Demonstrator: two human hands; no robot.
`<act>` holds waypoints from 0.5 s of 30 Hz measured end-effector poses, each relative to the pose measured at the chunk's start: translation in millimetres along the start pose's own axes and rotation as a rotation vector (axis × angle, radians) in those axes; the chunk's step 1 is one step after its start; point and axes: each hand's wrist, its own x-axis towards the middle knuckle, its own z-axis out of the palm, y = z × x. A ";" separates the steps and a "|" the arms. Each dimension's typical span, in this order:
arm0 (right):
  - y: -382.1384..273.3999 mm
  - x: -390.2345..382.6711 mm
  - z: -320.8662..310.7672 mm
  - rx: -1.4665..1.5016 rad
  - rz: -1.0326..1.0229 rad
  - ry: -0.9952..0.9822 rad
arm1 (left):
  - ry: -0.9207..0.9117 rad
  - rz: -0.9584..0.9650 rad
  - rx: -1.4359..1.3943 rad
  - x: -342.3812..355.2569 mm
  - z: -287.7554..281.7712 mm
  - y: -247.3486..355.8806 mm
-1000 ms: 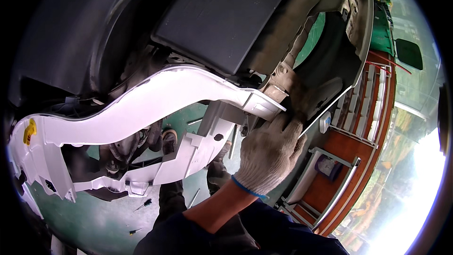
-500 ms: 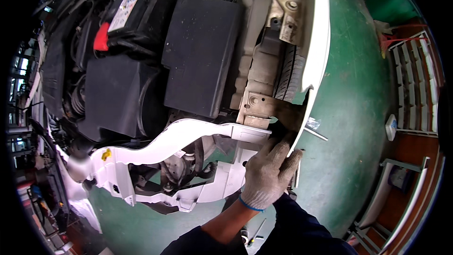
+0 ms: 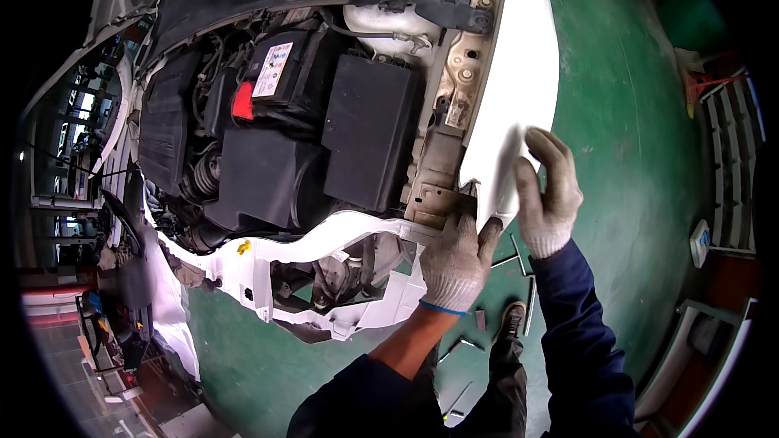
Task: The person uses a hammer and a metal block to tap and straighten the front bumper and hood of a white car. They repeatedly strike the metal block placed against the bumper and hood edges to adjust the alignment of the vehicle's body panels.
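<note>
My gloved left hand grips the lower end of the white fender beside a tan metal bracket; some fingertips are hidden in the gap. My gloved right hand is open, fingers curved apart, touching the fender's outer face. Left of them is the car's engine bay, with a black box, a battery with a red cover and an air housing. A white front carrier frame with a yellow clip crosses below the bay.
Metal bars and tools lie on the green floor around my shoe. Shelving, a small white item and a metal frame stand at the right. Dark detached parts are at the far left.
My right hand has come into view on the fender's outer face. My left hand stays at the fender's end. The view has swung to show more of the engine bay and floor.
</note>
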 end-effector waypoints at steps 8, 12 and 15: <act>-28.3 55.6 36.4 -0.057 -0.251 -0.246 | 0.138 0.073 -0.005 -4.7 4.0 4.1; -20.2 48.8 43.4 0.037 -0.196 -0.163 | 0.195 0.053 -0.197 0.3 0.1 0.5; -18.2 39.6 46.9 0.131 -0.060 -0.072 | 0.308 -0.057 -0.659 1.4 -30.7 6.0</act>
